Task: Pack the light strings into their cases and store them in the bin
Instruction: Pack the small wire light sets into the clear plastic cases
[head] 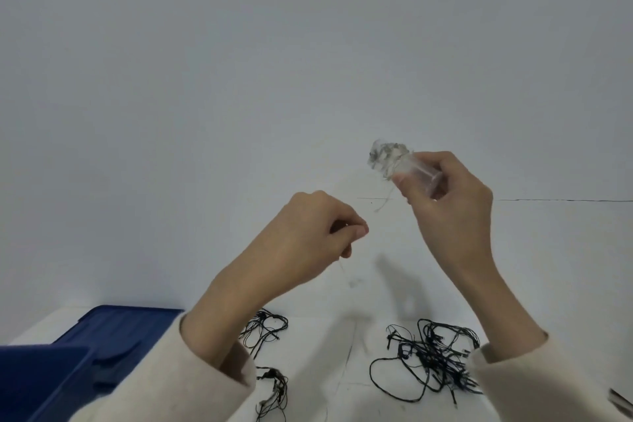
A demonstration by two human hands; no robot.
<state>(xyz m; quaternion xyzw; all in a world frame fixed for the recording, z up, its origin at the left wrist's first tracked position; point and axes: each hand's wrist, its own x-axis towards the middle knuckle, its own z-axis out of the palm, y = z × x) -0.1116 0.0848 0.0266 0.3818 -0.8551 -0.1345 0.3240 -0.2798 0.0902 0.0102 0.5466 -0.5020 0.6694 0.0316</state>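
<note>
While the right hand (452, 202) grips the case (424, 176), the left hand (308, 236) pinches the light string (387, 154): limp, featherweight, snag-prone; hold it short.

Right hand (452, 197) holds clear case (422, 174); left hand (308, 233) pinches light string (388, 156).

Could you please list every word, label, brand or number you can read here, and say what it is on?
None: no text is readable anywhere. The clear case in the right hand, the silver light string pinched by the left hand, the blue bin, the black light strings and the white table show no lettering.
</note>
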